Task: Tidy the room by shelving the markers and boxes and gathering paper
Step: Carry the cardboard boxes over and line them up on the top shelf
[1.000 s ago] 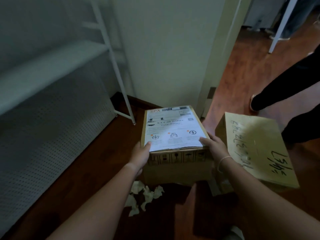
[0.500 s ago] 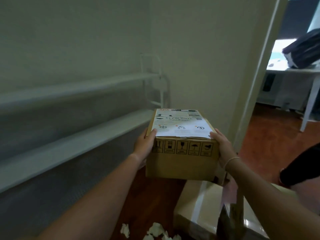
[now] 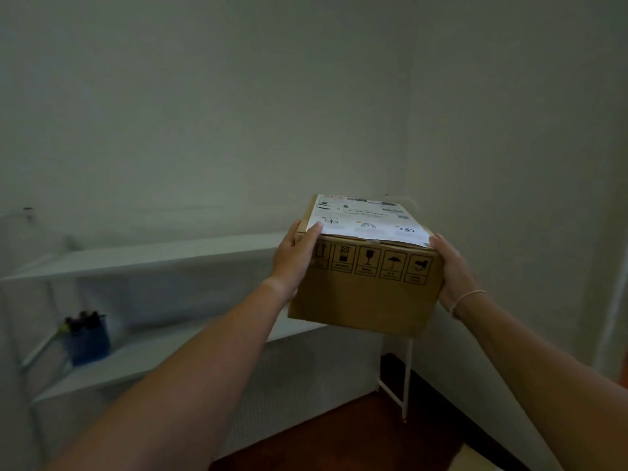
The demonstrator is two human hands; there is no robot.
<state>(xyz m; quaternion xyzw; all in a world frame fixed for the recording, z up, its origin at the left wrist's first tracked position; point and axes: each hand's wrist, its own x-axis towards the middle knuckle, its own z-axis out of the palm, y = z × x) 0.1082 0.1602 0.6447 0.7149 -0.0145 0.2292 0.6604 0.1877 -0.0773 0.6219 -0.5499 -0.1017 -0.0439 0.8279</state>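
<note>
Head view shows that we have raised the cardboard box [image 3: 365,280] off the floor: a second ago it sat low among other cartons and scraps of paper, half a second ago it was level with the lower shelf, and now it hangs in the air at about the height of the upper shelf [image 3: 176,253], just beyond that board's right end. Our left hand [image 3: 292,263] presses the box's left side with the thumb hooked over the top edge; our right hand [image 3: 450,273] clasps the right side, so the two hands stand apart with the box clamped between them. A printed sheet [image 3: 368,219] lies on the lid. On the lower shelf [image 3: 142,362], toward its left end, a blue cup of markers [image 3: 86,338] already stands. We judge the lift to be done and the box ready to be slid leftward onto the upper board. Other boxes and the paper are out of view now.
</note>
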